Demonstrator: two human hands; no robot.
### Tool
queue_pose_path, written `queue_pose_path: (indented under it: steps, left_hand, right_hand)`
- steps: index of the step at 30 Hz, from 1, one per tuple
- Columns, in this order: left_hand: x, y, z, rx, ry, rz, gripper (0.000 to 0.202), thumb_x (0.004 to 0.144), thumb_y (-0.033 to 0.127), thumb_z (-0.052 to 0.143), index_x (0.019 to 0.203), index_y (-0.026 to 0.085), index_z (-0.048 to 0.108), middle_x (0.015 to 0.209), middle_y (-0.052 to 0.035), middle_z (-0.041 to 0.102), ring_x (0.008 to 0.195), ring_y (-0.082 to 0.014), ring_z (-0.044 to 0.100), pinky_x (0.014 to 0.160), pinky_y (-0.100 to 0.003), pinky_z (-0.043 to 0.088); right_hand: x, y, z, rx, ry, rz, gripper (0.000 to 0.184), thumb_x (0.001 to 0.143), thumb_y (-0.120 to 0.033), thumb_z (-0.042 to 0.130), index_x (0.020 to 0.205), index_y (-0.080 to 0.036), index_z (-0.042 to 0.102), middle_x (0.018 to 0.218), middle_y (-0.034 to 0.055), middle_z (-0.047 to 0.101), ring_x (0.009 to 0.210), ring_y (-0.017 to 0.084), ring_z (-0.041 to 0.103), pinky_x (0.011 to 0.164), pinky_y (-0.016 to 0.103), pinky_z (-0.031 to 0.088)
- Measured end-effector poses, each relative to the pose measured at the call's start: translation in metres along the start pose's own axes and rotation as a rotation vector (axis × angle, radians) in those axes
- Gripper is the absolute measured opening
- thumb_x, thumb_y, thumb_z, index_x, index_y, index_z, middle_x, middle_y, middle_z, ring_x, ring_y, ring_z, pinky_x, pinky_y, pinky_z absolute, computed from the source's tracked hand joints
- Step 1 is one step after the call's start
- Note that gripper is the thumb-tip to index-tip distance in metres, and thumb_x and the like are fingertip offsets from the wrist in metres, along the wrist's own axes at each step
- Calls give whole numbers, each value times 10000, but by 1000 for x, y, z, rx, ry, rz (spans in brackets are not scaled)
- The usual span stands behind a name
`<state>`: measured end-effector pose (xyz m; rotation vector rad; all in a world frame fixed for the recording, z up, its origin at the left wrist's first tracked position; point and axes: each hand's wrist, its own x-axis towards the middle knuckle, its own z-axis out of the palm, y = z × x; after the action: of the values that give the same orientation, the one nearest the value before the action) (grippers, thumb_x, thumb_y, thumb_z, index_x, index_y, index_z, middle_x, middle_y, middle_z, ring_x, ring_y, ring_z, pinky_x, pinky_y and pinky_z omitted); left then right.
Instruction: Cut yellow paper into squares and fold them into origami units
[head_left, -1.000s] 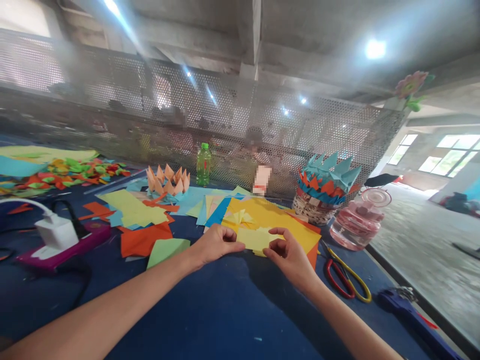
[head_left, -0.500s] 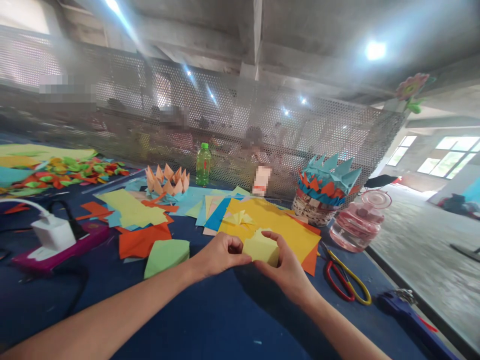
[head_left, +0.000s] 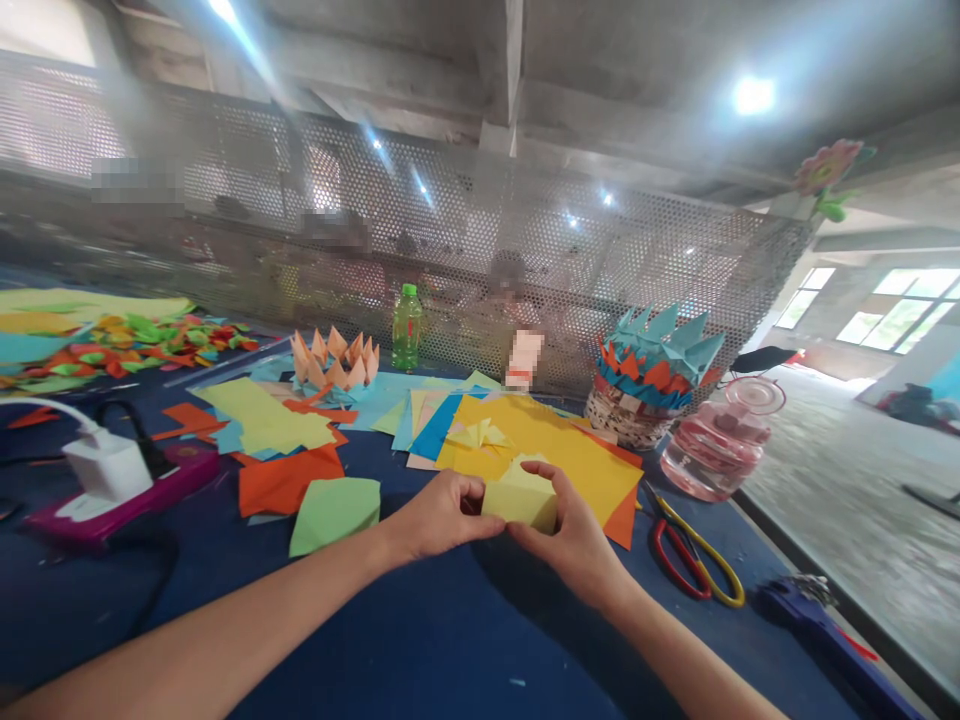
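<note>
Folded yellow paper piece [head_left: 521, 500]: held between both hands, just over the near edge of a large yellow paper sheet [head_left: 555, 440]. Left hand [head_left: 442, 515]: fingers curled, narrow grip on the piece's left side. Right hand [head_left: 570, 535]: narrow grip on its right side. Small paper fan [head_left: 480, 435]: on the sheet. Scissors [head_left: 694, 555]: right of the sheet. Green paper [head_left: 335, 515]: left of the sheet.
</note>
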<state>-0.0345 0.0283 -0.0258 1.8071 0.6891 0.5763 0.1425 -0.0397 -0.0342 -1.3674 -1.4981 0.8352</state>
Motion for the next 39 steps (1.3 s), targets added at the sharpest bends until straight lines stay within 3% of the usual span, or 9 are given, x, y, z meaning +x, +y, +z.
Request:
queue_pose_path:
  steps: [6,19,27,32,35,39]
  left_hand:
    - [4,-2,-8,48,43,-43,223,638,341,645,630,135,559,578,43,464,566,-100,386,523,-218,273]
    - [7,0,-24,172,97,-85,277,638,387,648,578,145,528,556,51,416,533,-88,338,493,-222,234]
    - [7,1,-32,83,142,-106,265,637,376,669,718,125,652,626,14,557,577,-116,459,548,-227,324]
    - [6,1,-27,108,94,-60,262,651,372,661,701,116,644,623,14,556,579,-115,453,555,-230,324]
    - [5,1,-21,126,94,-46,250,642,370,666,668,124,634,603,21,537,586,-119,453,546,-226,314]
    - [3,-1,-13,99,46,-14,249,642,371,670,637,131,607,578,32,493,584,-113,426,528,-218,294]
  right_hand:
    - [6,4,-6,154,-53,40,619,701,-274,686,1223,-209,360,742,-25,622,622,131,555,569,228,414]
    - [15,10,-16,133,-23,0,554,699,-239,677,1166,-215,379,672,-73,573,595,107,540,603,240,415]
    - [23,22,-26,123,64,-6,563,717,-348,695,1162,-189,389,737,-15,644,644,133,596,630,267,468]
    - [15,14,-16,225,0,24,657,709,-426,725,1212,-215,359,919,30,649,800,163,642,726,296,499]
    - [10,9,-7,289,-81,47,704,701,-407,741,1238,-232,321,927,32,660,757,160,640,693,294,495]
    - [4,6,0,308,-94,29,688,695,-350,744,1231,-227,330,890,18,642,755,158,613,664,271,482]
